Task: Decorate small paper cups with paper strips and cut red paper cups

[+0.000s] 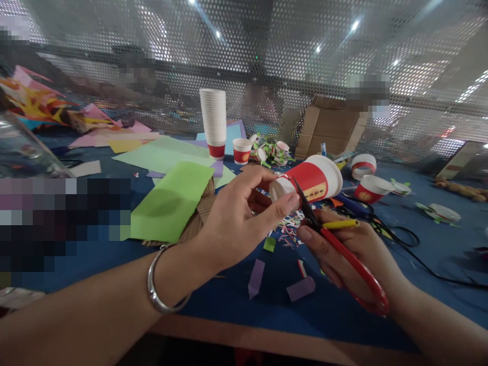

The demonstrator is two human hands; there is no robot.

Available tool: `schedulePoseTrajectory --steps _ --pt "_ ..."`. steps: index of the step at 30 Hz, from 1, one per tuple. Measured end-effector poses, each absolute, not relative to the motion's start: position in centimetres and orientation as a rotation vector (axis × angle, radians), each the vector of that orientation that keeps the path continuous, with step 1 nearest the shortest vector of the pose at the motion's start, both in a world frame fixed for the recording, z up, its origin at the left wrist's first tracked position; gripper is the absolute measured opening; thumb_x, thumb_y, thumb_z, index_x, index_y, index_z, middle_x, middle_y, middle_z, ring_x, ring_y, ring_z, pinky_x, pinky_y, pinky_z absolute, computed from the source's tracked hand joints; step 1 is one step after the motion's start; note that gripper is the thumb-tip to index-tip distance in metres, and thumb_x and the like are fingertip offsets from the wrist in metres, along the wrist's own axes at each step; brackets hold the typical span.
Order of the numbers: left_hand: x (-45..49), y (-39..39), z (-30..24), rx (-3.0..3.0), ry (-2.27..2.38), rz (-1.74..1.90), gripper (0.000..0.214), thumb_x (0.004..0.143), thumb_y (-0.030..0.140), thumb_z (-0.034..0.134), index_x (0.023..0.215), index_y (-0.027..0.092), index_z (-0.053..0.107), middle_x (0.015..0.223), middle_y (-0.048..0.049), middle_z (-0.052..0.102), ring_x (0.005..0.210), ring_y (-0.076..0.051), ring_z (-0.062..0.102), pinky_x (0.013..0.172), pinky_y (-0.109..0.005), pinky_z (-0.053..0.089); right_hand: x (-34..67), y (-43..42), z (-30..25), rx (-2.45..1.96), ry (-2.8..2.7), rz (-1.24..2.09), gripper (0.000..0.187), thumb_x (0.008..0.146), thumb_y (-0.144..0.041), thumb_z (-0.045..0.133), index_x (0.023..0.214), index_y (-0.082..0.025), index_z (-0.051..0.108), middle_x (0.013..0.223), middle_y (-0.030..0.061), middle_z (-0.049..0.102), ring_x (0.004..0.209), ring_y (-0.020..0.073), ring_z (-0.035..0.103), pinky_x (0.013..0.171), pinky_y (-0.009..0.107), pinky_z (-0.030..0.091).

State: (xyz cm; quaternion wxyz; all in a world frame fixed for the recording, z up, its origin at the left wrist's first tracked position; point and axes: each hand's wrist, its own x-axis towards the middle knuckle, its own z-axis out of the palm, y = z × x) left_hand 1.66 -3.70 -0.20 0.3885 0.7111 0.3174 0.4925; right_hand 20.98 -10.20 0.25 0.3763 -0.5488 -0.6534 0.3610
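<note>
My left hand grips a red and white paper cup near its base, thumb and fingers around it. The cup lies on its side in the air, its rim facing right. In my right hand are scissors with red handles; their dark blades reach up against the cup's side near the base. A thin yellow stick, perhaps a pen, also sticks out from the right hand's fingers. Below the cup, small paper scraps are strewn over the blue table.
A tall stack of paper cups stands behind, with a single cup beside it. Green paper sheets lie left; cut cup pieces are heaped behind. At right are a cut cup and a black cable. A cardboard box leans against perforated metal.
</note>
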Motion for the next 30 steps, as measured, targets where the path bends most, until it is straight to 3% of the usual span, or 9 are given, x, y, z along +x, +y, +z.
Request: schedulePoseTrajectory --steps 13,20,24,30 --pt "1.35 -3.12 -0.28 1.929 0.855 1.278 0.027 0.089 0.045 0.076 0.1 0.022 0.066 0.097 -0.0061 0.072 0.084 -0.019 0.069 0.062 -0.027 0.056 21.14 -9.65 -0.13 -1.403 -1.711 0.885 0.042 0.09 -0.06 0.069 0.075 -0.026 0.051 0.039 -0.0114 0.042 0.029 0.0093 0.037 0.031 0.025 0.024" --pt "1.29 -3.02 -0.15 1.921 0.88 1.204 0.027 0.089 0.044 0.076 0.099 0.021 0.065 0.094 -0.0049 0.072 0.08 -0.017 0.068 0.064 -0.026 0.055 20.75 -9.83 0.59 -1.46 -1.641 0.984 0.035 0.089 -0.052 0.074 0.077 -0.026 0.054 0.039 -0.0104 0.046 0.032 0.0094 0.038 0.035 0.023 0.028" --pt "1.4 -3.21 -0.2 1.944 0.856 1.175 0.026 0.089 0.043 0.076 0.097 0.021 0.065 0.085 -0.0028 0.069 0.076 -0.016 0.065 0.062 -0.026 0.052 20.83 -9.85 0.67 -1.464 -1.633 1.022 0.038 0.088 -0.05 0.074 0.069 -0.025 0.053 0.04 -0.0087 0.047 0.034 0.0103 0.041 0.035 0.023 0.034" --pt "1.52 -3.3 -0.36 1.955 0.869 1.163 0.03 0.089 0.047 0.074 0.101 0.02 0.066 0.087 -0.0037 0.069 0.076 -0.016 0.064 0.063 -0.026 0.051 20.81 -9.72 0.4 -1.495 -1.649 1.013 0.057 0.088 -0.057 0.071 0.048 -0.024 0.048 0.038 -0.0042 0.048 0.034 0.0097 0.044 0.035 0.022 0.038"
